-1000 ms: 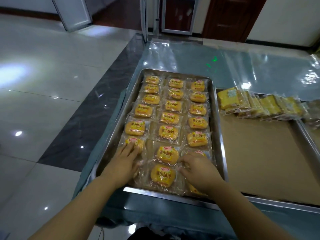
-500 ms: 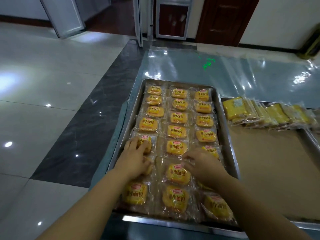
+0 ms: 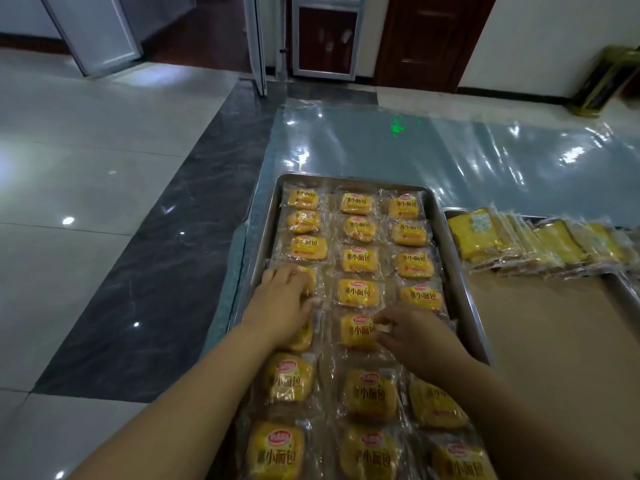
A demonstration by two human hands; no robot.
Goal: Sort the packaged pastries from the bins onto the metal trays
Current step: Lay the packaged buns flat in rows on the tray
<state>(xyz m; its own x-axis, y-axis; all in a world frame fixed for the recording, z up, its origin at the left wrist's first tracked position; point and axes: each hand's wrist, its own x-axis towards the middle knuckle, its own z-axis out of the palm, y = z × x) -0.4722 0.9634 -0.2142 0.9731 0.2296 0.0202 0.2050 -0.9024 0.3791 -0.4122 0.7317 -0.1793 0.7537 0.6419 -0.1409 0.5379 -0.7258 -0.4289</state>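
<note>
Though beside tray rim [image 3: 258, 244], left hand [image 3: 282, 303] on pastry [image 3: 310, 282].

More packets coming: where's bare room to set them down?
Crowded: the tray, three columns of buns with left hand and right hand on them. Free: the brown paper to its right, bordered by the tray's rim and the cake packets along the far edge.

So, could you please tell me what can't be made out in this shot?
All in the head view:
- Bun under the left hand: mostly covered by the hand.
- Right hand: grip on the middle bun unclear, fingertips blurred.
- Tray: near end cut off by the bottom edge.
- Stack of packets on the right: runs past the right edge, so no count.
- Bins: out of frame.
</note>
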